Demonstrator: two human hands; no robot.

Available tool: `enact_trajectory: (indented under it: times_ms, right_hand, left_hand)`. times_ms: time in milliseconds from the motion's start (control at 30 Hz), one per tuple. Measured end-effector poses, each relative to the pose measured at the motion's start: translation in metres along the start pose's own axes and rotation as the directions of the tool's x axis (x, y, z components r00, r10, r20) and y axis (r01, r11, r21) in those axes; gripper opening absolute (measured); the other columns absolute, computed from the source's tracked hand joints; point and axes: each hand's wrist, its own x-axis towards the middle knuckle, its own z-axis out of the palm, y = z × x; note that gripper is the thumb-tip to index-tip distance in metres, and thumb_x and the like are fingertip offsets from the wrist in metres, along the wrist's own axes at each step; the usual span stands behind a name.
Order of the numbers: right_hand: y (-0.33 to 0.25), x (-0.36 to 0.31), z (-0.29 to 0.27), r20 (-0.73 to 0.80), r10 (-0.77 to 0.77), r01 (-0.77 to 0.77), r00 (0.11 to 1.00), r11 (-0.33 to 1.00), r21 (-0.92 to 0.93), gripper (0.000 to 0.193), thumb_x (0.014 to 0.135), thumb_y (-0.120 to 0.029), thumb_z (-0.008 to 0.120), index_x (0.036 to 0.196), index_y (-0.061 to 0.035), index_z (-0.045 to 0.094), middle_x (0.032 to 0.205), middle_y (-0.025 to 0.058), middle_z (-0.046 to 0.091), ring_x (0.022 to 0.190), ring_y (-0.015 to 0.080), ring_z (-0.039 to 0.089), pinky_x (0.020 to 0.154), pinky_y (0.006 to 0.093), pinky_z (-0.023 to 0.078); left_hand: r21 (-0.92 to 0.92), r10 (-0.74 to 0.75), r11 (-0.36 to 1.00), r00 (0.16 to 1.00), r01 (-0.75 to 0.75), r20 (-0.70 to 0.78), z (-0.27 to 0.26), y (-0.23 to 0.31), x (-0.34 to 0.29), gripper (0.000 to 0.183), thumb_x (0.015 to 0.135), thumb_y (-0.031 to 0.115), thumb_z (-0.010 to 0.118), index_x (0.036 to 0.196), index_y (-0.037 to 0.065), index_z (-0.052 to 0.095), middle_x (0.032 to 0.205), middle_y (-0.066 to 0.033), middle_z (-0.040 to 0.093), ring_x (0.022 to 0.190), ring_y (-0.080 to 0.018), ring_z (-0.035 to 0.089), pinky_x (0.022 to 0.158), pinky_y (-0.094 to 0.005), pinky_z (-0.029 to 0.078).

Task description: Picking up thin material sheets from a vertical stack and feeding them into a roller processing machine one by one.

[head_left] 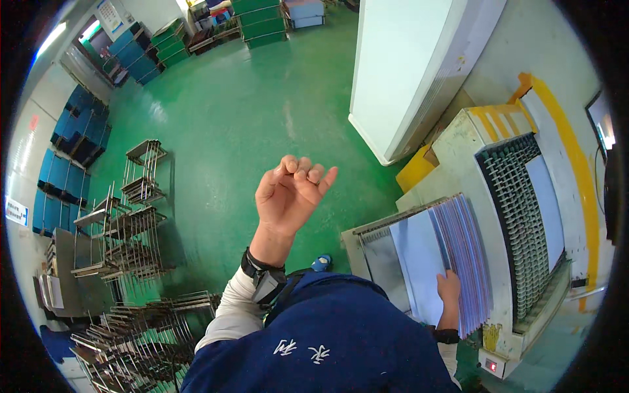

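Note:
My left hand (288, 200) is raised over the green floor, palm up. Its fingers are loosely curled and apart, and nothing shows in the palm. A dark band with a small grey device is strapped round that wrist. At the lower right, my right hand (449, 288) grips the edge of a pale blue thin panel (416, 259), which leans at the front of a tightly packed stack of similar panels (466, 262). The stack stands on edge in a pale metal holder (357, 252). Some of my right fingertips are hidden among the sheets.
Right of the stack is a machine bed with rows of rollers (517, 223), a pale panel (545, 206) lying on it. A tall white cabinet (393, 72) stands ahead. Metal racks (131, 229) fill the left side. Blue bins (65, 177) line the wall; green crates (262, 23) stand far off.

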Motion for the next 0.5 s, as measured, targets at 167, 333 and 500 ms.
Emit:
enact_trajectory:
  times_ms: [167, 333, 500]
  right_hand:
    - [-0.012, -0.003, -0.006, -0.009, 0.038, -0.038, 0.999, 0.999, -0.029, 0.036, 0.084, -0.03, 0.067, 0.099, 0.0026, 0.064, 0.095, 0.0276, 0.066, 0.093, 0.047, 0.062, 0.083, 0.0538, 0.047]
    - [-0.024, -0.008, -0.007, -0.034, 0.074, -0.076, 0.997, 0.994, -0.073, 0.038, 0.084, -0.028, 0.065, 0.106, 0.0031, 0.065, 0.101, 0.0282, 0.066, 0.098, 0.0458, 0.062, 0.086, 0.0528, 0.048]
    - [-0.032, -0.01, -0.012, -0.005, 0.131, -0.131, 0.991, 0.988, -0.076, 0.039, 0.085, -0.028, 0.063, 0.108, 0.0036, 0.065, 0.105, 0.0286, 0.066, 0.101, 0.045, 0.062, 0.088, 0.0521, 0.048]
  left_hand:
    - [-0.001, 0.001, 1.0, 1.0, -0.001, -0.017, 0.001, 0.0, -0.001, 0.01, 0.092, 0.02, 0.06, 0.091, 0.011, 0.064, 0.085, 0.0007, 0.058, 0.091, -0.0176, 0.054, 0.115, -0.0496, 0.031]
    - [-0.017, -0.029, 0.999, 0.999, 0.028, -0.035, -0.004, -0.005, 0.001, 0.013, 0.093, 0.021, 0.058, 0.092, 0.01, 0.063, 0.086, -0.0003, 0.058, 0.085, -0.017, 0.051, 0.099, -0.0414, 0.042]
    - [0.039, -0.217, 0.973, 0.955, 0.229, -0.201, -0.025, -0.029, -0.004, 0.017, 0.093, 0.021, 0.056, 0.083, 0.008, 0.058, 0.078, -0.0028, 0.055, 0.07, -0.0161, 0.047, 0.062, -0.0306, 0.041]
